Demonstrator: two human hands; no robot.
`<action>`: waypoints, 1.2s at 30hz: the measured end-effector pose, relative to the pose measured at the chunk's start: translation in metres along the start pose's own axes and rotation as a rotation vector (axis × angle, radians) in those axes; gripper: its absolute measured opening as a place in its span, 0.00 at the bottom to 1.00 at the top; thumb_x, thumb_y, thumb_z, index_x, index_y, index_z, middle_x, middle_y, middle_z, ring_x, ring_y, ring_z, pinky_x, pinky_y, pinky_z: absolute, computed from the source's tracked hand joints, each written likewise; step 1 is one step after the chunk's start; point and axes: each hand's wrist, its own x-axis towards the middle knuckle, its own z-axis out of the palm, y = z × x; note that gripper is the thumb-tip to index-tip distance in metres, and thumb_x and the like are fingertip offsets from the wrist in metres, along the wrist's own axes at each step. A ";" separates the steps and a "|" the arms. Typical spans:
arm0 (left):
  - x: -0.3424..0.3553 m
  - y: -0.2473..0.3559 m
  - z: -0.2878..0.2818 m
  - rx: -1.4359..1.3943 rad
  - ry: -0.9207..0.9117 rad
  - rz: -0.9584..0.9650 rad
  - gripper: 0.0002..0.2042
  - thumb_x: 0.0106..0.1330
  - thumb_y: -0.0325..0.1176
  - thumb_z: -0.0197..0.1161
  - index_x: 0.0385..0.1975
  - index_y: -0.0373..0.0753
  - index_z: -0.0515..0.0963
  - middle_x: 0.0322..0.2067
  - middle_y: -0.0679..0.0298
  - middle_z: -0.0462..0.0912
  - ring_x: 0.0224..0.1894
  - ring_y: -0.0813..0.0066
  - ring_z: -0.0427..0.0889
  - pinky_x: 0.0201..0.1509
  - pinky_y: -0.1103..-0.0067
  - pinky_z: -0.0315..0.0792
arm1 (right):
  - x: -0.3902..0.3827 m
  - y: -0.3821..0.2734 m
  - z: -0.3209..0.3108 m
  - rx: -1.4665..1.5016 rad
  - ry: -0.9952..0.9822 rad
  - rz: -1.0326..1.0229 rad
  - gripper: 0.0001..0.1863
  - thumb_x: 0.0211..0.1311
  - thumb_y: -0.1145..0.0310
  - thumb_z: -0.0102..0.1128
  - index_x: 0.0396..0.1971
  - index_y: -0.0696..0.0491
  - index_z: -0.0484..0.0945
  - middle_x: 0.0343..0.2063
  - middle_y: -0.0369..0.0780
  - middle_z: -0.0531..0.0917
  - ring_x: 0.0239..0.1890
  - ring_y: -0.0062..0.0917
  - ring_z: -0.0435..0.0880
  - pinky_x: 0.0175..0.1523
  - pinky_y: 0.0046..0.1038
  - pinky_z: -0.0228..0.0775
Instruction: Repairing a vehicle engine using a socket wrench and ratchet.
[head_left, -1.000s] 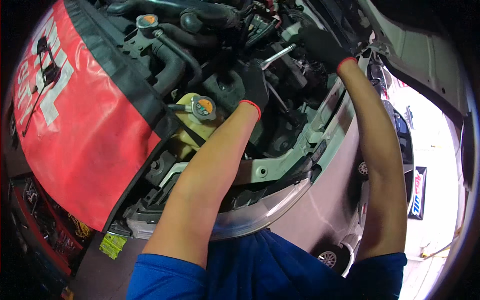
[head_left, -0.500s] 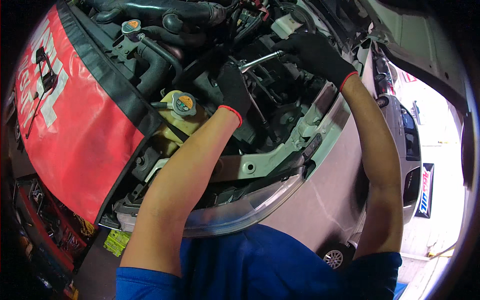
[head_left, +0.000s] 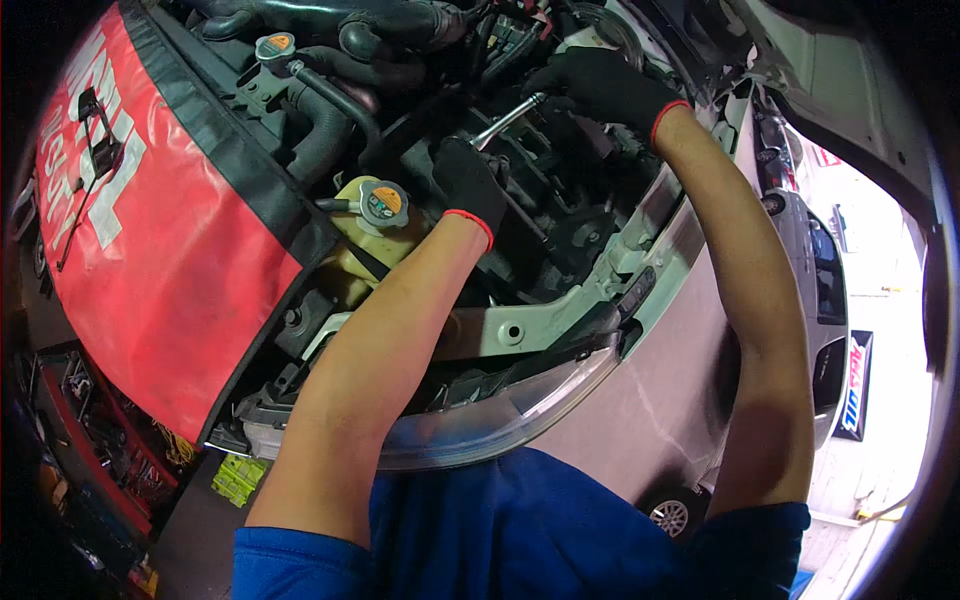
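Observation:
Both hands wear black gloves with red cuffs and reach into a car's engine bay. Between them a silver ratchet (head_left: pixel 507 121) slants up to the right. My right hand (head_left: pixel 600 88) is closed at its upper end, over the handle. At the lower end, my left hand (head_left: pixel 466 182) is closed around the head, hiding most of it. A thin dark rod (head_left: pixel 528 219) runs down from beside the left hand into the bay; whether it joins the ratchet I cannot tell. The yellowish coolant reservoir (head_left: pixel 351 243) with its round cap (head_left: pixel 383 205) stands left of the left hand.
A red fender cover (head_left: pixel 180 270) drapes the car's left side, with a small black wire-like part on it. The headlight (head_left: pixel 480 433) and pale body frame lie nearest me. Black hoses and a radiator cap (head_left: pixel 275 48) are at the back. The raised hood (head_left: pixel 850 110) hangs at upper right.
My right hand has moved a little left and up, taking the ratchet's handle end with it. The left hand stays at the ratchet's head. The whole view has shifted slightly.

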 end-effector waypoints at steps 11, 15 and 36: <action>0.070 -0.033 -0.042 0.613 0.032 0.558 0.08 0.62 0.43 0.49 0.26 0.47 0.66 0.20 0.67 0.65 0.21 0.75 0.66 0.25 0.72 0.65 | 0.012 0.014 0.025 0.110 -0.113 0.070 0.15 0.53 0.69 0.61 0.42 0.44 0.78 0.38 0.38 0.80 0.43 0.32 0.78 0.47 0.32 0.70; 0.038 -0.019 -0.023 0.341 -0.013 0.259 0.09 0.63 0.42 0.47 0.26 0.47 0.67 0.20 0.66 0.67 0.21 0.75 0.67 0.23 0.74 0.65 | 0.001 0.018 0.021 0.155 -0.063 0.031 0.13 0.53 0.70 0.59 0.41 0.45 0.79 0.39 0.37 0.80 0.45 0.32 0.78 0.49 0.31 0.69; 0.010 0.006 -0.010 -0.005 -0.048 -0.054 0.11 0.64 0.36 0.45 0.34 0.39 0.73 0.28 0.58 0.77 0.29 0.67 0.80 0.27 0.75 0.75 | -0.013 -0.134 -0.041 -0.380 0.225 0.090 0.07 0.42 0.73 0.55 0.24 0.54 0.80 0.24 0.42 0.81 0.29 0.37 0.81 0.39 0.36 0.72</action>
